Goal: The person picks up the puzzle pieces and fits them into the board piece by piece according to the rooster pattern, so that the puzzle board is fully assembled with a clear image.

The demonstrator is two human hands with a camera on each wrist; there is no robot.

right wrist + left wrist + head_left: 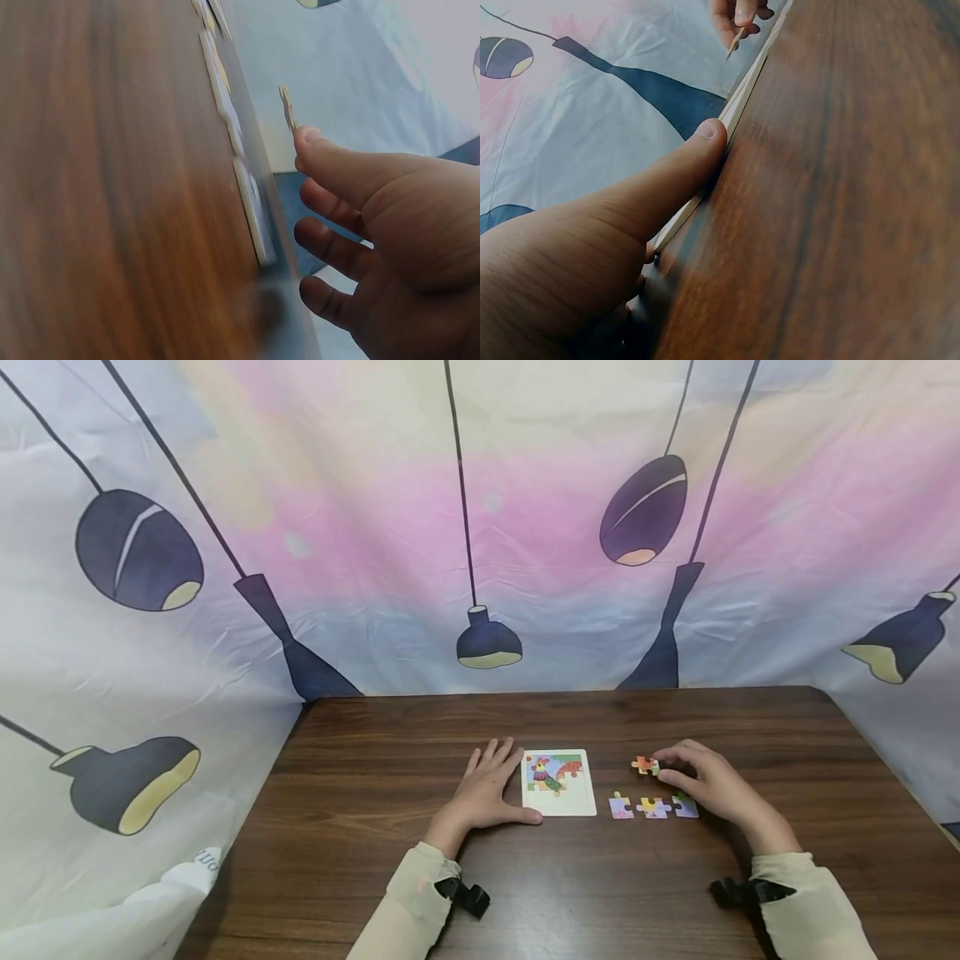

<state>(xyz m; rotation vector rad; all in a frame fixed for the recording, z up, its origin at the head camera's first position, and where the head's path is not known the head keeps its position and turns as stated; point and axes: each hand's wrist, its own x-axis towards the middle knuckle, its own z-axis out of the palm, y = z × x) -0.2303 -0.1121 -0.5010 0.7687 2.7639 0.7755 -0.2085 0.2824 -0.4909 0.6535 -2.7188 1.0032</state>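
A square puzzle board [558, 803] with a white frame lies on the table, a colourful rooster picture partly laid in its upper area. My left hand [489, 795] rests at the board's left side with its fingers spread; in the left wrist view the thumb [694, 154] lies against the board's edge. My right hand [708, 779] pinches a red-orange puzzle piece [643, 766] between thumb and fingertips. In the right wrist view that piece [287, 109] is held edge-on, above the tabletop. Below it lie loose puzzle pieces: a left one [621, 807], a middle one [654, 808] and a right one [685, 807], partly covered by the hand.
The dark wooden table [600, 893] has its far edge against a pastel cloth backdrop [390, 527] printed with hanging lamps. Black straps with small devices sit on both wrists, over pale sleeves [416, 893].
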